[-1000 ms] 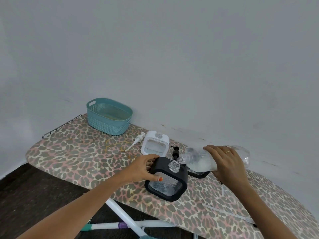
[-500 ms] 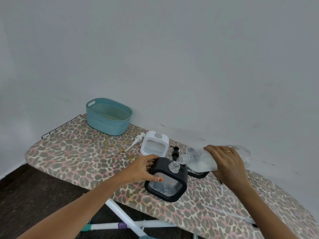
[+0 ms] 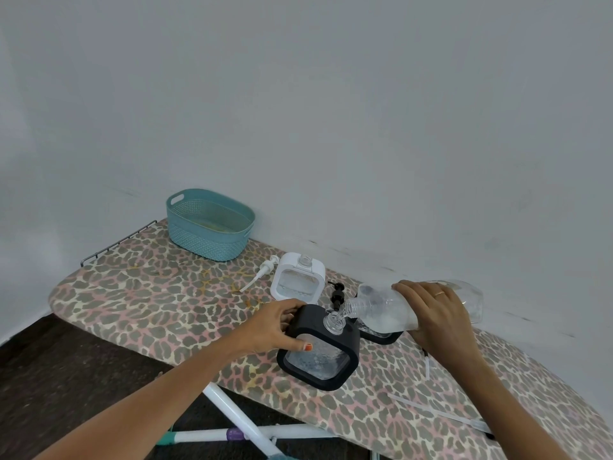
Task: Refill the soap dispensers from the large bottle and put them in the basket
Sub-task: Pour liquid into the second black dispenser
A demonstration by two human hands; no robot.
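Note:
My right hand (image 3: 438,313) grips a large clear bottle (image 3: 384,308), tipped almost flat with its mouth at the open neck of a black-framed dispenser (image 3: 320,350). Clear liquid runs into that neck. My left hand (image 3: 272,327) clasps the dispenser's left side and holds it upright on the ironing board. A second black dispenser (image 3: 381,335) is mostly hidden behind the bottle. A white-framed dispenser (image 3: 297,282) stands open-necked further back. The teal basket (image 3: 209,224) sits at the board's far left end.
A white pump head (image 3: 262,272) and a black pump head (image 3: 337,295) lie loose on the leopard-print ironing board (image 3: 149,293). Thin clear tubes (image 3: 438,415) lie on the board at the right. A wall runs close behind; white legs (image 3: 238,423) show below.
Nothing has visibly moved; both hands hold their places while liquid keeps running from the bottle into the black dispenser.

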